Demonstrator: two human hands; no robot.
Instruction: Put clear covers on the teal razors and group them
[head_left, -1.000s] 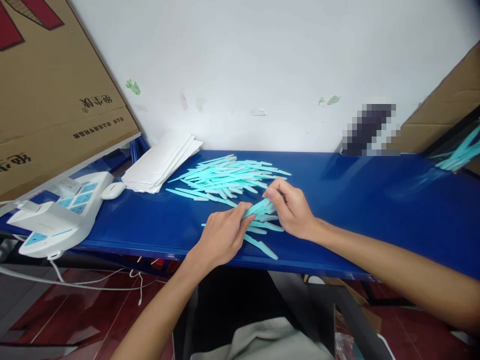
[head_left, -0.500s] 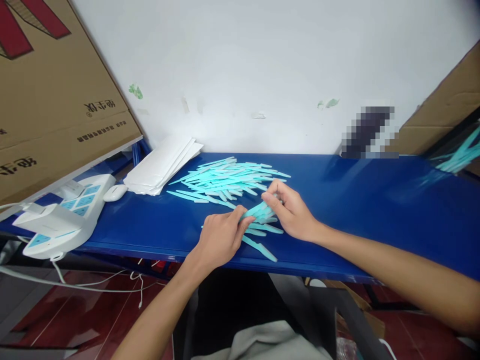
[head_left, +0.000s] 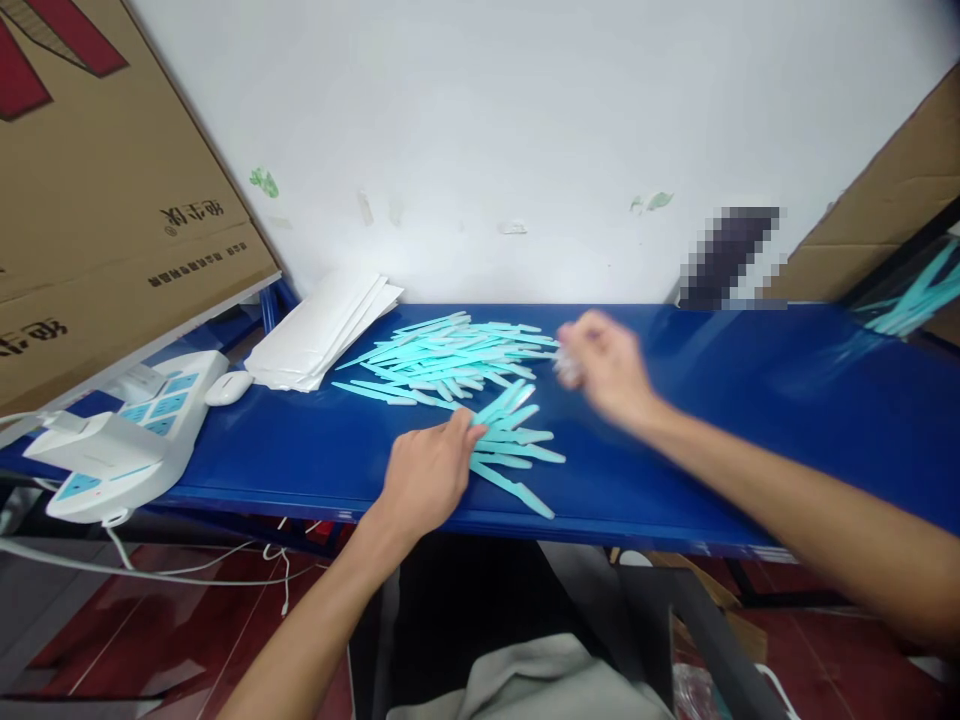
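So the left hand (head_left: pixel 427 475)'s pinching a fan of turquoise sticks (head_left: pixel 517 436) at the near edge of the blue table (head_left: pixel 712 430), main pile (head_left: pixel 450 355) just beyond. Right hand (head_left: pixel 611 370)'s curled round pale bits (head_left: pixel 568 366), too blurry to name. Splayed sticks like that probably need a steady pinch.

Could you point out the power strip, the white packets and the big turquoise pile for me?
Power strip (head_left: pixel 194 392): head view, on its white casing.
White packets (head_left: pixel 315 328): head view, top packet's face.
Turquoise pile (head_left: pixel 457 352): head view, around its middle.
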